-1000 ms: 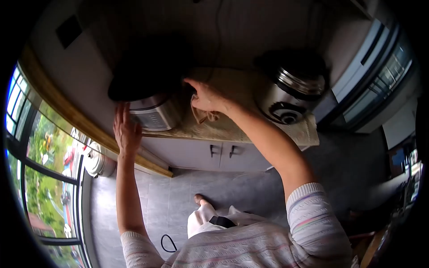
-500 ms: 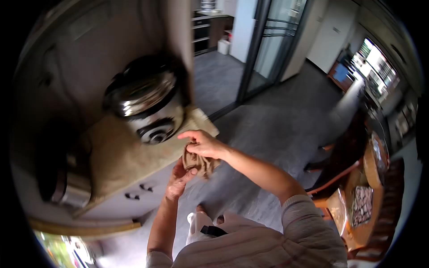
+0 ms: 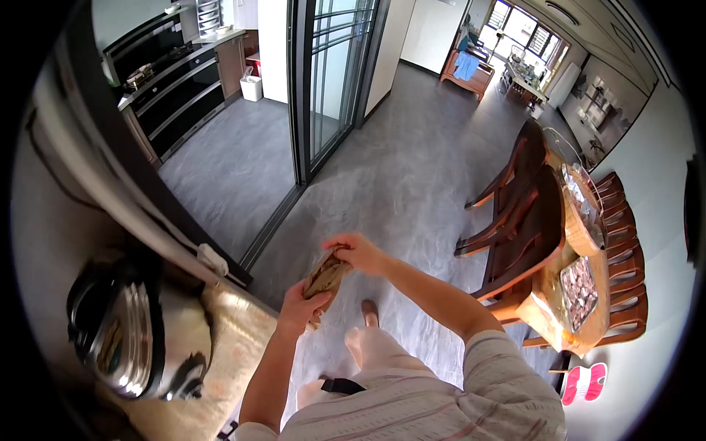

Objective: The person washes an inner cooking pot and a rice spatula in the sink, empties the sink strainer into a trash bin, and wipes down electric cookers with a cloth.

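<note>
A crumpled brown cloth (image 3: 326, 282) is held up between my two hands, above the floor and in front of my body. My left hand (image 3: 300, 306) grips its lower left side, the thumb lying across the front. At the upper edge, my right hand (image 3: 359, 254) has its fingers closed on the fabric. Some fingertips are hidden in the folds. To the left, apart from both hands, a black and silver electric cooker (image 3: 129, 338) stands on a beige countertop (image 3: 239, 342).
A dark-framed glass door (image 3: 338, 81) borders the kitchen, where a white bin (image 3: 251, 87) stands. Dark wooden chairs (image 3: 526, 228) line a wooden table (image 3: 529, 312) on the right, which bears a patterned pinkish rectangle (image 3: 579, 292). Grey floor (image 3: 397, 176) stretches ahead.
My view has swung right, so the cooker and counter now sit lower left and more kitchen and dining area shows. The right index finger, stretched out before, has closed onto the cloth.
</note>
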A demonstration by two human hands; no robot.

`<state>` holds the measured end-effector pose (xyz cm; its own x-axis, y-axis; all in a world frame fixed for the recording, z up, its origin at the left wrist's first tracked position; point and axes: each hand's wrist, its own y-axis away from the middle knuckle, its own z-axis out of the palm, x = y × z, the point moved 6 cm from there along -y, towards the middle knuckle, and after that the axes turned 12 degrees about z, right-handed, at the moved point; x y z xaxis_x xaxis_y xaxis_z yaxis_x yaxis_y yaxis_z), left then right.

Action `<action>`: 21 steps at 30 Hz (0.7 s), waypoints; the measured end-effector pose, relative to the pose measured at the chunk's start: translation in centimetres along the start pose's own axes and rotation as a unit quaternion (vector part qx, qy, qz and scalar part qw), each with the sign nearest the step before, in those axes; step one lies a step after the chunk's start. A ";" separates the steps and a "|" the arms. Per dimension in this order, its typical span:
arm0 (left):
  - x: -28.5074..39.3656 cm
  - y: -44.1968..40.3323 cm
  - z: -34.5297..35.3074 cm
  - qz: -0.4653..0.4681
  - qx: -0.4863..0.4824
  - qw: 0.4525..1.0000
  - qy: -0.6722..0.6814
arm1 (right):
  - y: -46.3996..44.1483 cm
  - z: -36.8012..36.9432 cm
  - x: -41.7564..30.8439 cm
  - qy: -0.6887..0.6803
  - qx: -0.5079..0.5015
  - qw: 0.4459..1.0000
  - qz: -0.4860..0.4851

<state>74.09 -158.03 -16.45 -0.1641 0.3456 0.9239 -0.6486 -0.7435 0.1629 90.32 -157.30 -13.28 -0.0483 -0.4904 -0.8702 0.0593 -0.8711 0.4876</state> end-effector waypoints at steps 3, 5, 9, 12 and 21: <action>0.8 -5.3 -0.6 0.025 0.049 0.998 -0.042 | -3.9 -4.2 -0.5 0.050 -0.006 0.997 0.055; 2.1 -9.6 -1.0 0.024 0.059 0.994 -0.087 | -7.2 -6.7 -2.1 0.105 -0.025 0.991 0.077; 5.6 -17.2 -2.2 0.044 0.119 0.989 -0.074 | -15.8 -11.9 -4.8 0.112 -0.055 0.986 0.107; 7.2 -20.8 -4.8 0.079 0.181 0.980 -0.036 | -22.0 -11.5 -8.8 0.110 -0.131 0.976 0.137; 11.8 -26.2 -20.3 0.135 0.383 0.913 -0.046 | -40.1 -1.5 -18.6 0.308 -0.276 0.905 -0.098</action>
<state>74.08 -122.88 -16.86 -0.1559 0.0669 0.9855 0.1214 -0.9888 0.0863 90.38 -113.21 -16.73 0.4427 -0.0720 -0.8938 0.6072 -0.7094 0.3579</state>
